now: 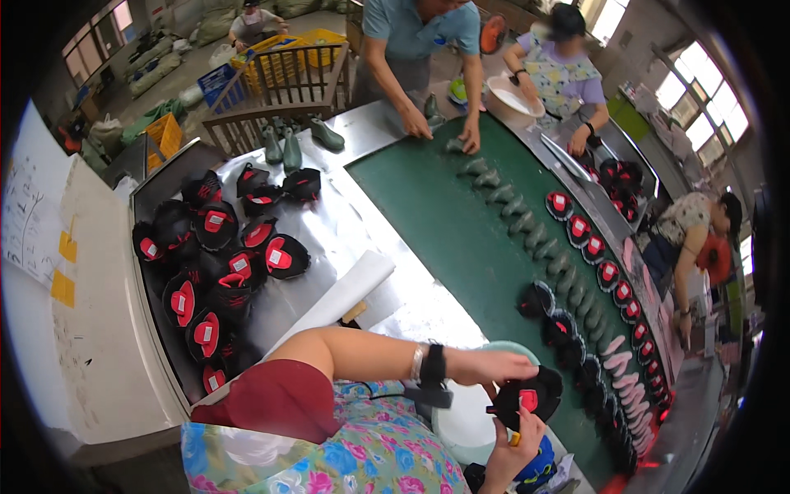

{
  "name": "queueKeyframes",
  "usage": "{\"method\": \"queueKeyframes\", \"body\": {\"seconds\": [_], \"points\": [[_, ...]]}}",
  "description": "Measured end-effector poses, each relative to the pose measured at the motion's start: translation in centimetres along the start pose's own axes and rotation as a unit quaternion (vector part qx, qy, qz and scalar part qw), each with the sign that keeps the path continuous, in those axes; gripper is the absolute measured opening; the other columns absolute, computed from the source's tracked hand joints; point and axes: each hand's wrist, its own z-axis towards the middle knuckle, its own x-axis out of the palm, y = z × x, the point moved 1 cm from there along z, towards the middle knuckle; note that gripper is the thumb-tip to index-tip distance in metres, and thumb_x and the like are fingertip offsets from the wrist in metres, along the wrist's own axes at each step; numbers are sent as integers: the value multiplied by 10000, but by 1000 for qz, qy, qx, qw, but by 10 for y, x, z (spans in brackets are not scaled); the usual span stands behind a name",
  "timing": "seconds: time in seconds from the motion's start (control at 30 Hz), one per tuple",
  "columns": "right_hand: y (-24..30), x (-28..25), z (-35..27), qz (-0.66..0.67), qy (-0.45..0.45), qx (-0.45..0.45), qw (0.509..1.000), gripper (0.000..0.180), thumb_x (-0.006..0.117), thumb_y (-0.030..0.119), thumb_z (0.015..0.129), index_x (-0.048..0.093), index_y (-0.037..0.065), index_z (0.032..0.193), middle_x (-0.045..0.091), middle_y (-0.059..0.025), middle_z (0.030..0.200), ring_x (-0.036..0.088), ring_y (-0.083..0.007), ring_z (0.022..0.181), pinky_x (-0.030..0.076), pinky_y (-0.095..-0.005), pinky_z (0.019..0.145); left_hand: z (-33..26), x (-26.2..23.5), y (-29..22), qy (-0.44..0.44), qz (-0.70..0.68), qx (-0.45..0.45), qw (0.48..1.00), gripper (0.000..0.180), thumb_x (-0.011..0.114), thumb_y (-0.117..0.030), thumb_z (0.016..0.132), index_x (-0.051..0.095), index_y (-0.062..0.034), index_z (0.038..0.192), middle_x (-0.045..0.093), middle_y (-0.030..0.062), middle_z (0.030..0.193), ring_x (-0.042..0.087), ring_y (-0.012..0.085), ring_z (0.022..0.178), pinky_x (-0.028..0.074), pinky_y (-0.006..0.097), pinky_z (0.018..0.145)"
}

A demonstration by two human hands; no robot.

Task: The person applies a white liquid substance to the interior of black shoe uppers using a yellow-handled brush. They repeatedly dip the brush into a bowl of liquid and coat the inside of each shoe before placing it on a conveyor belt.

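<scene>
Shoe upper (546, 384): held near basin (459, 416)
Left hand (499, 367): edge pinched by fingers
Right hand (514, 449): fingers pinched at red patch (529, 399)

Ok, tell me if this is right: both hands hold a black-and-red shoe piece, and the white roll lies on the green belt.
No: in the head view the white roll lies on the metal table, not the green belt. The left hand and right hand do hold the black-and-red shoe piece.

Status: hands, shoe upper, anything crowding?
Left hand and right hand both gripping black-and-red shoe upper. Pale basin close by, to the left. Dark uppers on green surface, to the right.
</scene>
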Motion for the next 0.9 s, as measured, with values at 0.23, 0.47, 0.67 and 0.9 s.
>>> {"method": "queueKeyframes", "body": {"seconds": [0.23,0.47,0.67,0.9], "points": [[2,-13,-11,165,145,83,972,278,803,51,650,673,-33,880,653,-160,969,616,-319,904,483,-350,775,-49,11,21,70,338,165,924,772,516,22,819,133,-54,1485,477,218,1268,553,208,1110,442,328,914],[-4,-13,-12,271,229,-14,935,413,761,170,748,660,18,1118,667,-116,955,630,-255,884,518,-336,747,-93,18,46,-49,194,84,976,773,384,135,835,86,-92,1512,452,161,1334,558,175,1081,461,278,886],[-23,-4,-21,289,161,49,942,252,707,193,797,694,61,1012,667,-90,889,616,-247,859,509,-345,731,-111,-1,65,-134,131,92,978,514,521,37,903,384,-27,1394,536,109,1286,541,162,1157,443,294,979],[-113,25,-40,126,3,305,944,168,709,172,807,705,9,850,650,-130,787,616,-270,705,488,-334,660,-127,-18,78,-138,161,-75,974,479,539,-3,915,424,-75,1374,545,87,1267,582,188,1097,499,314,904]]}}
